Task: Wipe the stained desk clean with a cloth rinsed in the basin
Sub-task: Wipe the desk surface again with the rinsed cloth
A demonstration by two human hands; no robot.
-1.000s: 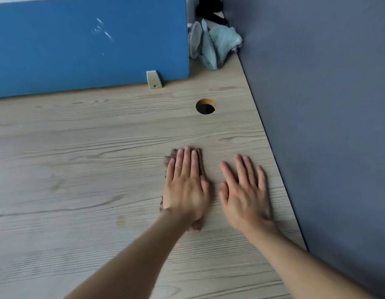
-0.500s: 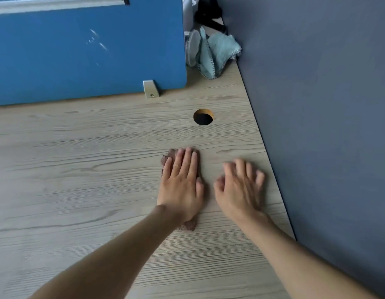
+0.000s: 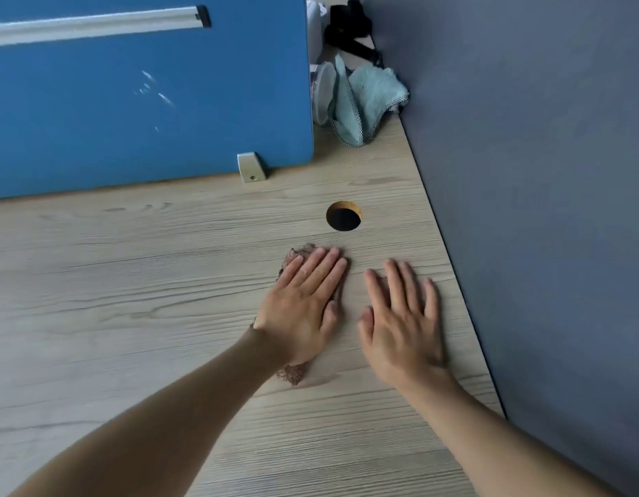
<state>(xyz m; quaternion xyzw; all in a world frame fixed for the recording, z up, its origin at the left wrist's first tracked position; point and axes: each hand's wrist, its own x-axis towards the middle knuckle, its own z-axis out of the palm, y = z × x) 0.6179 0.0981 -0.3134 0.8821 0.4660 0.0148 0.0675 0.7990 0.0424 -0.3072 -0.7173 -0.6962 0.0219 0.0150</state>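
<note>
Under the flat left hand [image 3: 300, 310], mostly hidden: brown cloth [image 3: 299, 253], showing only as a frayed edge past the fingertips on the little-finger side, a sliver by the wrist and a tuft below the heel of the palm. Shape and folds of the rest impossible to make out. Fingers [image 3: 323, 269] straight, close together, pressed down on the cloth, not curled round it; thumb alongside, pointing forward.

Just right of that thumb, apart from cloth and left hand: right hand [image 3: 404, 324] palm-down over bare desk [image 3: 131, 299], fingers [image 3: 395, 281] straight and slightly spread, holding nothing. Slightly blurred, so contact of the tips with the wood hard to judge.

Beyond the left fingertips, near the cloth but not touching it: round cable hole [image 3: 344, 217] cut in the wood. Right of the right little finger: desk edge against a grey wall [image 3: 526, 174].

Farther ahead of the fingers: blue panel [image 3: 149, 95] standing on the desk, small metal bracket [image 3: 251, 167] at its foot, silver rail [image 3: 95, 26] near its top, cut off at the left border. Past the panel's right end, in the far corner: crumpled teal towel [image 3: 368, 98] against a pale round container [image 3: 323, 93], partly hidden by the panel. Above these, something black [image 3: 350, 34], too small to tell. Both forearms cut off at the bottom border.
</note>
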